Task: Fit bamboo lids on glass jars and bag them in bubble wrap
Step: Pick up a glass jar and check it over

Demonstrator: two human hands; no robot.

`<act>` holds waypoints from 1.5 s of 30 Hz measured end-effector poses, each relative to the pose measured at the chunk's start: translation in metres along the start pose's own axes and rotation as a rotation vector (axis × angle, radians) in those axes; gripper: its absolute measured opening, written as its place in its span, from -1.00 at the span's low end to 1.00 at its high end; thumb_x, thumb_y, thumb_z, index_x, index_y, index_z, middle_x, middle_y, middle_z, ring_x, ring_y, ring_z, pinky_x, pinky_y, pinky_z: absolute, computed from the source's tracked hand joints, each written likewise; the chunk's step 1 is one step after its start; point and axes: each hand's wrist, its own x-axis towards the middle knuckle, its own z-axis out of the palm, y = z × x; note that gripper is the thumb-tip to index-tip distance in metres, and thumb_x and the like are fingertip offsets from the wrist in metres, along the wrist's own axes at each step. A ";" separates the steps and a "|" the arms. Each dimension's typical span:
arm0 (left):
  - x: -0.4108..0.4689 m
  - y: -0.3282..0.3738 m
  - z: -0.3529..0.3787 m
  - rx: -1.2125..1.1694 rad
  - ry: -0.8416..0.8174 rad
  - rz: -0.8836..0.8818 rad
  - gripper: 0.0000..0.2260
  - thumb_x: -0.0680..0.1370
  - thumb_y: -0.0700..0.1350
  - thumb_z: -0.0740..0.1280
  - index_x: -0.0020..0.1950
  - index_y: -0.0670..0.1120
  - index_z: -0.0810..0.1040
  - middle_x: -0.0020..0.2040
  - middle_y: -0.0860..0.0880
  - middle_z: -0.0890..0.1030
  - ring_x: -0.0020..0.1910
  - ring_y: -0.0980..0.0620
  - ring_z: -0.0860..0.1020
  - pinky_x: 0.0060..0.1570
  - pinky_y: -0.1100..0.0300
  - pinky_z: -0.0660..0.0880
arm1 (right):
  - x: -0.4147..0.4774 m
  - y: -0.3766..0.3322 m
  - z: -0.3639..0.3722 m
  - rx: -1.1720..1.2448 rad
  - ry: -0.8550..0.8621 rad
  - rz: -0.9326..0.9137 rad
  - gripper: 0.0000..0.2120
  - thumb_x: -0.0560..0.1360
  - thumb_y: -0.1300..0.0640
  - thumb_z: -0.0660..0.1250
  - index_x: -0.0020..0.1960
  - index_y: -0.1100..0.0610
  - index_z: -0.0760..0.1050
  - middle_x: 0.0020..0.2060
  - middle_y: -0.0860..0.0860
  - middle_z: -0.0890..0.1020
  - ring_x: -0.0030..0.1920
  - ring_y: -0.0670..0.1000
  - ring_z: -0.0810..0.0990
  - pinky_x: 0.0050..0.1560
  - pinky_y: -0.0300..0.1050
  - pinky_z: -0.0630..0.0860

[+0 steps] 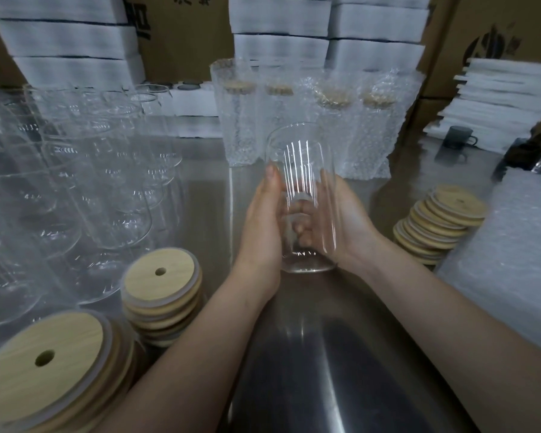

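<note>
A brushed steel table (325, 354) fills the lower and middle frame. Along the top stand brown cardboard boxes (181, 42) and stacks of white foam sheets (66, 42). At upper centre, a row of bagged jars (244, 129) stands upright in bubble wrap, bamboo lids showing through the film. A crowd of empty glass jars (75, 182) takes up the left side. In the lower left corner sits a stack of bamboo lids (41, 364), each with a small hole, and a second lid stack (161, 285) is just beside it. A leaning lid pile (441, 223) rests at middle right, next to a heap of bubble wrap (512, 245). A dark mug (458, 137) is at upper right.

At the centre of the frame the glass jar (303, 170) is held between both hands, lidless, its open mouth towards the bagged row and its base near the wrists. The left hand (263, 226) grasps its left side, thumb lying up along the glass. The right hand (347, 226) cups its right side. Curled fingers (300, 229) show through the glass behind the jar.
</note>
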 end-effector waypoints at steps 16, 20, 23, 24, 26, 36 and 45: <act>-0.004 0.002 0.007 0.403 0.247 0.227 -0.19 0.37 0.29 0.40 0.52 0.01 0.23 0.31 0.07 0.48 0.16 0.20 0.54 0.17 0.09 0.52 | -0.005 0.009 0.015 -0.221 0.060 -0.354 -0.55 0.47 -0.34 0.12 0.03 -0.02 0.55 -0.16 -0.02 0.70 -0.18 -0.08 0.70 -0.32 -0.18 0.60; -0.001 -0.001 0.001 0.419 0.308 0.265 -0.29 0.38 0.24 0.43 0.46 0.02 0.34 0.20 0.01 0.59 0.09 0.16 0.61 -0.08 0.38 0.55 | 0.002 0.009 0.013 -0.279 0.078 -0.309 -0.40 0.56 -0.36 -0.02 0.12 0.07 0.56 -0.15 0.06 0.70 -0.22 0.02 0.66 -0.33 -0.13 0.59; -0.002 0.000 0.002 0.327 0.254 0.222 -0.20 0.30 0.30 0.43 0.47 0.01 0.37 0.20 -0.04 0.61 0.04 0.10 0.66 -0.23 0.34 0.58 | 0.003 0.005 0.008 -0.166 0.125 -0.236 -0.47 0.62 -0.30 -0.02 0.04 0.10 0.50 -0.31 0.04 0.60 -0.42 -0.05 0.59 -0.43 -0.17 0.47; -0.003 0.001 0.003 0.272 0.230 0.210 -0.18 0.29 0.30 0.43 0.47 -0.01 0.37 0.19 -0.07 0.61 0.00 0.06 0.68 -0.22 0.24 0.62 | 0.003 0.003 0.006 -0.136 0.137 -0.222 -0.52 0.64 -0.25 -0.01 0.00 0.10 0.49 -0.34 0.04 0.59 -0.45 -0.05 0.57 -0.43 -0.17 0.45; -0.004 0.004 0.005 0.214 0.202 0.200 -0.22 0.32 0.29 0.41 0.44 -0.08 0.40 0.14 -0.10 0.64 -0.03 0.00 0.70 -0.15 0.06 0.65 | 0.001 -0.001 0.003 -0.106 0.129 -0.198 -0.59 0.67 -0.14 0.04 -0.07 0.12 0.48 -0.43 0.01 0.56 -0.51 -0.06 0.52 -0.47 -0.20 0.41; 0.001 0.006 -0.003 0.078 0.110 0.151 -0.50 0.45 0.33 0.11 0.27 0.11 0.47 0.32 0.01 0.55 0.31 0.09 0.52 0.41 -0.08 0.36 | -0.002 -0.004 -0.001 -0.037 -0.103 -0.099 -0.52 0.65 -0.20 0.03 0.16 0.08 0.58 -0.01 0.16 0.62 -0.05 0.12 0.61 0.04 0.04 0.58; 0.009 0.005 -0.012 0.139 0.395 0.333 -0.80 0.66 -0.18 0.19 0.17 -0.06 0.59 0.08 -0.03 0.66 0.08 0.03 0.65 -0.11 0.23 0.60 | -0.002 0.005 -0.001 0.041 -0.172 -0.056 -0.40 0.58 -0.35 0.00 0.14 0.08 0.58 -0.08 0.14 0.68 -0.22 0.09 0.67 -0.26 -0.04 0.62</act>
